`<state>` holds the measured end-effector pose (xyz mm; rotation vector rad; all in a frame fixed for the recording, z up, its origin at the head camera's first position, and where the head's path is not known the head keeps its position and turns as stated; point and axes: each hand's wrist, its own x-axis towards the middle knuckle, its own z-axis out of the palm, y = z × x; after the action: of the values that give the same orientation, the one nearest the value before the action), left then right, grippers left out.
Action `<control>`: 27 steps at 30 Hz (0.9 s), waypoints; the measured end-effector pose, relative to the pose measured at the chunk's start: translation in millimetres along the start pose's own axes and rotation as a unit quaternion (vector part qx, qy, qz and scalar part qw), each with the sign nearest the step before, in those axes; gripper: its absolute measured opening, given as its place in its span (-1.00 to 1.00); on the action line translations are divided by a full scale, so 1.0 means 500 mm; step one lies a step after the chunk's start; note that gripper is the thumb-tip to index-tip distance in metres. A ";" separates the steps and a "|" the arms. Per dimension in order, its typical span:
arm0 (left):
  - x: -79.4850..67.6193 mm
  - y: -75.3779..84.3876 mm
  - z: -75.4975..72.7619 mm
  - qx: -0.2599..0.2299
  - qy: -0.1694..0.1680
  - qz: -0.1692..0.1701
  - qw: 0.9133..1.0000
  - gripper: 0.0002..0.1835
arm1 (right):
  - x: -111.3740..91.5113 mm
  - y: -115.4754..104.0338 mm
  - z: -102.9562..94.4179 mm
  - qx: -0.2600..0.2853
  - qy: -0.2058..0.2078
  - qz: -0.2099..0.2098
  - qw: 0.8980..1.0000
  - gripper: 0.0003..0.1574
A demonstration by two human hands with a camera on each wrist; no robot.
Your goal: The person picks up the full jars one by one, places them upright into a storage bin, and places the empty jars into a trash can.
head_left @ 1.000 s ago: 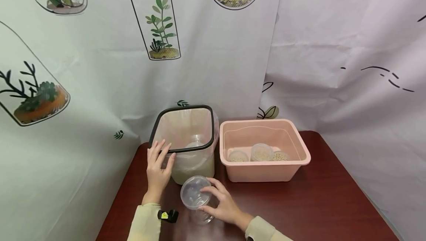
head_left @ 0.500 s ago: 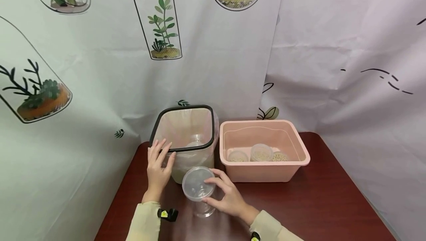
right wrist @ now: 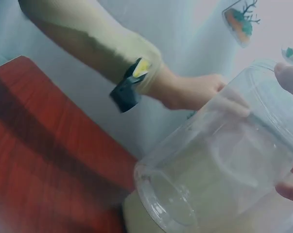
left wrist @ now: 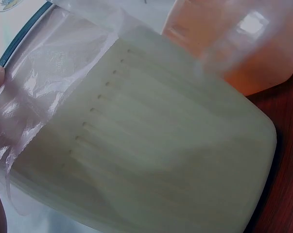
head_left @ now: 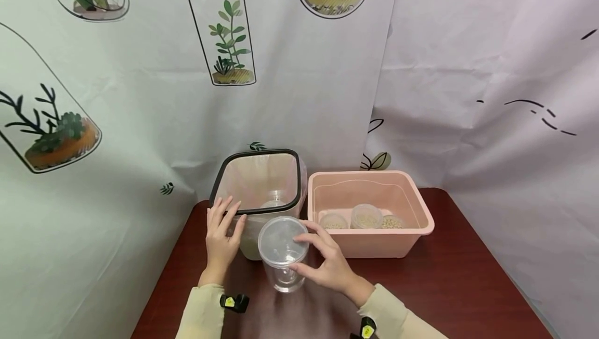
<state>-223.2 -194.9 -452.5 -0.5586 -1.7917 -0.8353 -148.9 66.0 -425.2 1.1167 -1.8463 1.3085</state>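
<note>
A lidded clear plastic jar [head_left: 283, 248] hangs tilted above the table, in front of the trash can; nothing shows inside it. My right hand [head_left: 327, 261] grips it near the lid, thumb on the near side and fingers on the far side. In the right wrist view the jar [right wrist: 209, 165] fills the right half. My left hand [head_left: 222, 237] holds the black rim of the pale trash can [head_left: 250, 243], fingers over the edge and thumb outside. A thin plastic liner [left wrist: 54, 63] covers the can's upper wall. Another clear container [head_left: 275, 201] lies inside the can.
A pink tub [head_left: 369, 243] stands just right of the can, holding several clear round containers [head_left: 367, 217] with pale beans or grains. Both sit at the back of the dark red table [head_left: 444, 287]. A printed cloth [head_left: 299, 94] hangs close behind.
My right hand has moved the jar upward and forward, towards the trash can. The left hand has stayed on the can's rim.
</note>
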 end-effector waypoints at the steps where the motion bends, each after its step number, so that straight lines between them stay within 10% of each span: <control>1: 0.000 0.001 0.000 0.001 -0.001 -0.001 1.000 -0.61 | 0.011 -0.009 -0.006 0.008 0.002 -0.006 1.000 -0.46; 27: 0.002 0.004 0.002 -0.004 0.006 0.006 1.000 -0.60 | 0.146 -0.041 -0.071 0.101 0.068 -0.017 0.992 -0.46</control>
<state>-222.5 -192.9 -451.1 -0.5683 -1.7720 -0.8371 -164.0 75.5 -343.3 1.1250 -1.6178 1.5400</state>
